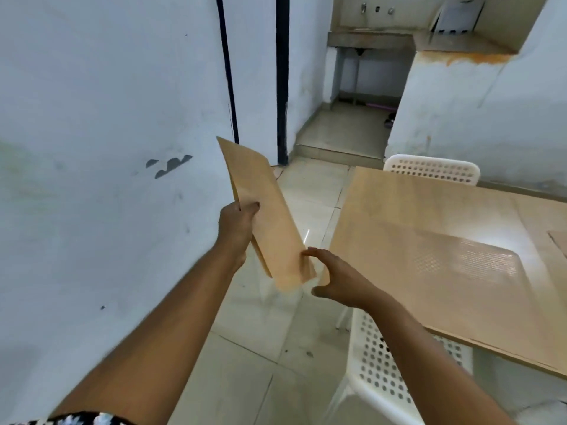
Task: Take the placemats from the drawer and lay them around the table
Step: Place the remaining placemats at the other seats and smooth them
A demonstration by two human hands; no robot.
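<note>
The placemats (264, 210), a thin tan stack, are up in the air over the tiled floor (276, 348), tilted with the far corner pointing away toward the wall and the near end blurred. The left hand (237, 223) has them clamped along the left edge, thumb on top, fingers curled underneath. The right hand (336, 279) is at the near right corner, fingers spread and apart, fingertips touching or just brushing the edge of the stack; whether it actually grips is not clear, the corner is smeared by motion.

Just to the right sits the table (383, 216), a light wood top with a glare patch across the middle. One placemat-like sheet seems to lie flat at its far right edge, though only a corner line of it shows. A white perforated chair (386, 372) is tucked at the near side of the table, right under the right forearm, and a second white chair (432, 168) stands at the far side.

On the left runs a pale scuffed wall (92, 118), with two dark vertical strips beyond it, and a concrete counter (371, 41) sits in the back room.
</note>
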